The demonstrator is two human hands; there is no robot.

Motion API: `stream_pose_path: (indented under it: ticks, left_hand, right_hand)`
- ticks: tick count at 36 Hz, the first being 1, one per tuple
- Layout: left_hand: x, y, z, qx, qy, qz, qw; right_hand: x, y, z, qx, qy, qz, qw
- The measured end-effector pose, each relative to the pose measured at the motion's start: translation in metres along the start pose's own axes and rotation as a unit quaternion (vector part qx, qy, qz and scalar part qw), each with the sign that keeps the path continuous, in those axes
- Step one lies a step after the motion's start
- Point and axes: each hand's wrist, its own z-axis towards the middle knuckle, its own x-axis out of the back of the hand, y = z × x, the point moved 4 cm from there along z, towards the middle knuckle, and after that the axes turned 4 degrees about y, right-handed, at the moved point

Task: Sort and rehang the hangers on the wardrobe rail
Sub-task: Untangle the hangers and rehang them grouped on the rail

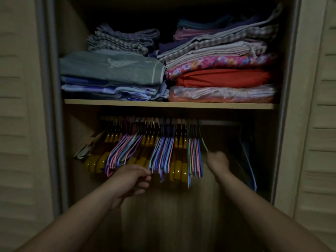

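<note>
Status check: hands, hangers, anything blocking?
Right hand grips green wire hanger at the row's right end. Left hand curled at blue-pink hangers, grip unclear. Rail bare rightward.

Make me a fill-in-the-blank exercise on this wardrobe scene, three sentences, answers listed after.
1. The right hand grips the lower end of a thin ____ hanger at the right end of the bunch.
2. The folded red cloth lies directly under the ____ patterned cloth.
3. The hangers hang from the rail just below the ____ that carries the folded cloths.

Missing words: green; floral; shelf
</note>
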Motion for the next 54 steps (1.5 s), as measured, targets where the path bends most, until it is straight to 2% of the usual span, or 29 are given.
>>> stream_pose_path:
  ticks: [2, 4, 6, 11, 16, 23, 26, 30, 32, 35, 37, 39, 42, 46, 49, 54]
  left_hand:
    - [0.004, -0.004, 0.001, 0.007, -0.002, -0.004, 1.000]
    - [0.008, -0.006, 0.002, 0.014, 0.000, -0.007, 1.000]
    - [0.009, -0.007, 0.003, 0.020, 0.003, -0.008, 1.000]
    - [0.006, -0.014, -0.001, 0.027, -0.009, -0.022, 0.999]
    - [-0.005, -0.048, -0.010, 0.051, -0.051, -0.089, 0.993]
    - [-0.037, -0.159, -0.027, 0.171, -0.064, -0.033, 0.983]
    - [-0.048, -0.208, -0.041, 0.221, -0.075, -0.010, 0.972]
    - [-0.052, -0.262, -0.055, 0.241, -0.104, 0.061, 0.963]
    - [-0.049, -0.278, -0.057, 0.227, -0.135, 0.121, 0.957]
    - [-0.022, -0.299, -0.060, 0.158, -0.135, 0.293, 0.933]
    - [-0.004, -0.301, -0.071, 0.106, -0.135, 0.322, 0.931]
    - [0.014, -0.299, -0.089, 0.097, -0.175, 0.279, 0.939]
    - [0.036, -0.289, -0.117, 0.146, -0.229, 0.168, 0.948]
    - [0.060, -0.277, -0.129, 0.223, -0.192, -0.013, 0.956]
    - [0.071, -0.268, -0.136, 0.241, -0.216, -0.137, 0.936]
    - [0.082, -0.266, -0.148, 0.249, -0.306, -0.206, 0.895]
  right_hand:
    - [0.009, -0.011, 0.007, 0.027, 0.075, -0.037, 0.996]
    - [0.016, -0.027, 0.016, 0.039, 0.116, -0.063, 0.991]
    - [0.023, -0.045, 0.027, 0.044, 0.116, -0.094, 0.988]
    - [0.037, -0.058, 0.039, 0.058, 0.048, -0.202, 0.976]
    - [0.033, 0.000, 0.007, 0.031, 0.016, -0.238, 0.971]
    - [0.030, 0.124, -0.075, -0.028, -0.076, -0.271, 0.959]
    - [0.029, 0.165, -0.113, -0.069, -0.113, -0.260, 0.957]
    - [0.027, 0.185, -0.158, -0.122, -0.204, -0.205, 0.949]
    - [0.031, 0.179, -0.174, -0.118, -0.254, -0.148, 0.948]
    - [0.033, 0.172, -0.198, -0.160, -0.320, -0.018, 0.934]
    - [0.038, 0.169, -0.205, -0.190, -0.356, 0.053, 0.913]
    - [0.043, 0.170, -0.209, -0.211, -0.393, 0.118, 0.887]
    - [0.049, 0.176, -0.210, -0.235, -0.423, 0.178, 0.857]
    - [0.044, 0.187, -0.205, -0.270, -0.406, 0.207, 0.848]
    - [0.035, 0.195, -0.204, -0.292, -0.396, 0.206, 0.846]
    - [0.020, 0.211, -0.205, -0.325, -0.375, 0.220, 0.840]
